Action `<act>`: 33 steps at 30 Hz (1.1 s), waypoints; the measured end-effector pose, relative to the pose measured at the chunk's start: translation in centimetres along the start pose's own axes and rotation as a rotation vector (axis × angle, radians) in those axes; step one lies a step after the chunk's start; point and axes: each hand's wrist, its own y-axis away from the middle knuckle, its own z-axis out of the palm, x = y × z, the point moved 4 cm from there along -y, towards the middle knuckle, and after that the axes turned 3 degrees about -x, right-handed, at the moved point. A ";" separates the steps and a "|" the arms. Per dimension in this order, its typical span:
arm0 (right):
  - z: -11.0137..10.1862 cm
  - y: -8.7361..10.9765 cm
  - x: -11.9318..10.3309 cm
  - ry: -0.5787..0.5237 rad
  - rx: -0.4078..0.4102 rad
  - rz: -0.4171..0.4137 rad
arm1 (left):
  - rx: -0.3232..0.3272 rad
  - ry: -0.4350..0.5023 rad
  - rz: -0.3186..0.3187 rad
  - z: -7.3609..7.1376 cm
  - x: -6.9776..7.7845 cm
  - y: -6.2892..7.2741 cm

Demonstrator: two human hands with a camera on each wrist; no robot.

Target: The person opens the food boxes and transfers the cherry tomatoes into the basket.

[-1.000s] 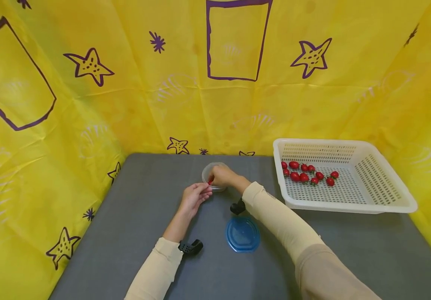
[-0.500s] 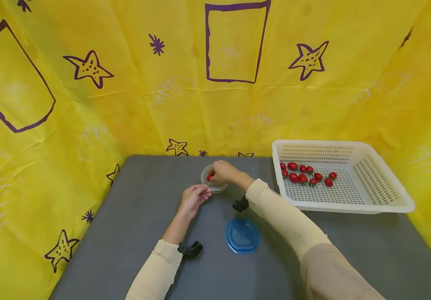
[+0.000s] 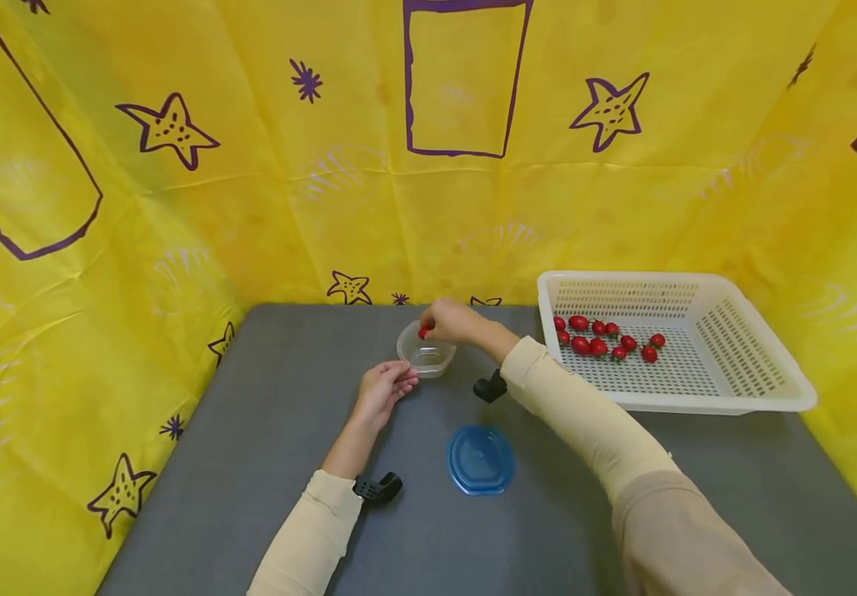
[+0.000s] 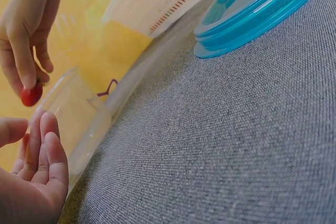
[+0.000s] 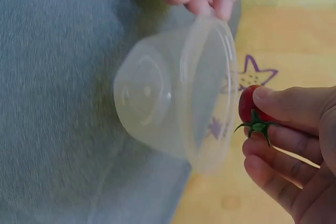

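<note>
A small clear plastic container (image 3: 428, 354) stands near the table's back edge, its mouth facing up. My left hand (image 3: 385, 391) is at the near left of its rim, thumb and fingertips pinching the edge. Over the far side of the container, my right hand (image 3: 452, 322) pinches a red cherry tomato (image 5: 251, 103) between thumb and fingers. Its green leafy stem shows in the right wrist view. In the left wrist view the tomato (image 4: 32, 94) hangs from the right fingertips, just above the rim. The blue lid (image 3: 481, 460) lies flat on the table, nearer the body.
A white perforated basket (image 3: 696, 406) with several red cherry tomatoes (image 3: 599, 347) in its left part stands at the back right. The grey table (image 3: 249, 463) meets a yellow patterned curtain (image 3: 286, 223) behind and at the sides.
The right hand has risen out of the container with the cherry tomato and shifted toward the far rim, uncovering the container's inside. The left hand has stayed at the near rim.
</note>
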 end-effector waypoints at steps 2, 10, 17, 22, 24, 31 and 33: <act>-0.5 0.2 0.3 -0.005 0.001 0.009 | 0.004 -0.003 -0.003 0.0 0.0 0.0; -3.3 1.2 1.4 -0.021 0.042 0.023 | 0.008 -0.001 -0.001 0.0 0.3 0.0; -5.7 2.3 2.7 -0.014 0.108 0.024 | 0.005 -0.013 -0.010 0.1 0.3 0.0; -7.5 3.1 3.4 -0.015 0.093 0.069 | 0.008 -0.009 -0.013 0.1 0.2 -0.1; -8.3 3.3 3.6 -0.018 0.093 0.087 | 0.009 -0.002 -0.012 0.1 0.2 -0.2; -10.9 4.4 4.9 -0.020 0.117 0.147 | -0.004 0.001 -0.016 0.2 0.2 -0.1; -11.6 4.8 5.3 -0.002 0.130 0.151 | -0.004 -0.002 -0.012 0.2 0.3 -0.1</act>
